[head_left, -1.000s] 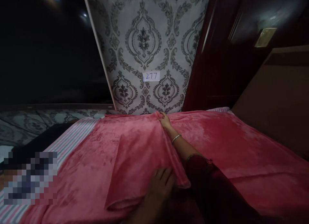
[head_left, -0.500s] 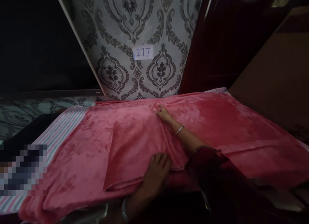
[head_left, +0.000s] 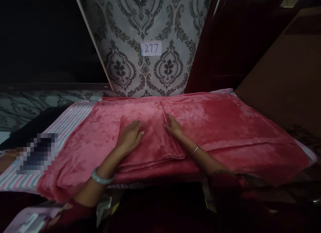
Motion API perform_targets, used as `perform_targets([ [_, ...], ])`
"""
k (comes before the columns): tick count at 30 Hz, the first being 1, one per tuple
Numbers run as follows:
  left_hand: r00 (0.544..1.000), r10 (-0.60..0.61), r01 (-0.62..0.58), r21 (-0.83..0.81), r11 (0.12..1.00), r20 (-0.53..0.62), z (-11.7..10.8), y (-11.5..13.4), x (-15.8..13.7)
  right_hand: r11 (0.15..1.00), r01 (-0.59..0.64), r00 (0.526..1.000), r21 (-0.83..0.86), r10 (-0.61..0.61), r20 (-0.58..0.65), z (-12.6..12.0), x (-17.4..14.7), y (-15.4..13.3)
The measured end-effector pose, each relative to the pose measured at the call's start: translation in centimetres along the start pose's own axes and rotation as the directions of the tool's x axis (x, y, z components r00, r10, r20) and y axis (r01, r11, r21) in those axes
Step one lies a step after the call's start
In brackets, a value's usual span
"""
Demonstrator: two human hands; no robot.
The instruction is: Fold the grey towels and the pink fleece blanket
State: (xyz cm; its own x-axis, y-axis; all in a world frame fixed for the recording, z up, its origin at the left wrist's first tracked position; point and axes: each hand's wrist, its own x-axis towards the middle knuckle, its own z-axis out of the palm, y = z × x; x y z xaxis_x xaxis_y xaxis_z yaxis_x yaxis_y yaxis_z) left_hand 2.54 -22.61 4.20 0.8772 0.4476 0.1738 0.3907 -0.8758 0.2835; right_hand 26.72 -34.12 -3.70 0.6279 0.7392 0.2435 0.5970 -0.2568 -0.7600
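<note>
A pink plush cloth (head_left: 152, 142), folded into a flat, roughly square bundle, lies in the middle of a larger pink plush blanket (head_left: 220, 122). On the bundle's upper left rests my left hand (head_left: 130, 135), palm down with the fingers stretched forward. My right hand (head_left: 174, 126) is at the bundle's right edge, fingers and thumb apart, touching the fabric along the fold. Neither hand grips anything that I can see. Layered edges show along the bundle's near side.
A striped sheet (head_left: 75, 117) shows under the blanket at the left. Behind stand a patterned wall with a paper label (head_left: 151, 48) marked 277, a large dark screen (head_left: 50, 39) and a dark red glossy panel (head_left: 230, 42). A pixelated patch covers something at the left.
My left hand has moved from the bundle's near edge up and left onto its top. My right hand has come slightly nearer along the right side. The view has shifted a little.
</note>
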Motion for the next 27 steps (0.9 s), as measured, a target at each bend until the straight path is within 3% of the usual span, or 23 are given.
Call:
perform_targets([
  [2, 0.995, -0.080, 0.070, 0.138, 0.988, 0.067, 1.0, -1.5, 0.5, 0.999, 0.013, 1.000, -0.037, -0.013, -0.010, 0.4, -0.4, -0.1],
  [4, 0.989, -0.093, 0.066, 0.224, 0.972, 0.114, 2.6, -2.2, 0.2, 0.997, -0.009, 1.000, -0.075, 0.008, -0.021, 0.6, -1.0, 0.1],
  [9, 0.997, -0.048, 0.028, 0.298, 0.954, 0.058, 5.4, -2.5, -1.3, 0.978, -0.059, 0.998, -0.202, 0.057, -0.014, 0.0, -1.5, -0.2],
  [13, 1.000, -0.013, 0.005, 0.292, 0.956, 0.026, 5.5, -2.6, -1.4, 0.935, 0.104, 0.994, -0.339, -0.103, 0.021, -0.3, 0.0, -2.5],
  [17, 1.000, 0.006, -0.011, 0.267, 0.964, 0.019, 5.7, -2.9, -1.3, 0.874, 0.308, 0.951, -0.376, -0.281, 0.127, 1.4, 0.8, -3.6],
  [22, 0.999, 0.031, -0.034, 0.222, 0.975, 0.017, 6.0, -3.1, -1.7, 0.848, 0.277, 0.957, -0.452, -0.202, 0.207, 3.4, -0.4, -1.9],
  [27, 0.994, 0.003, -0.014, 0.097, 0.995, 0.110, 3.9, -3.8, -1.0, 0.854, 0.239, 0.961, -0.463, -0.140, 0.239, 2.7, -0.5, -1.9],
])
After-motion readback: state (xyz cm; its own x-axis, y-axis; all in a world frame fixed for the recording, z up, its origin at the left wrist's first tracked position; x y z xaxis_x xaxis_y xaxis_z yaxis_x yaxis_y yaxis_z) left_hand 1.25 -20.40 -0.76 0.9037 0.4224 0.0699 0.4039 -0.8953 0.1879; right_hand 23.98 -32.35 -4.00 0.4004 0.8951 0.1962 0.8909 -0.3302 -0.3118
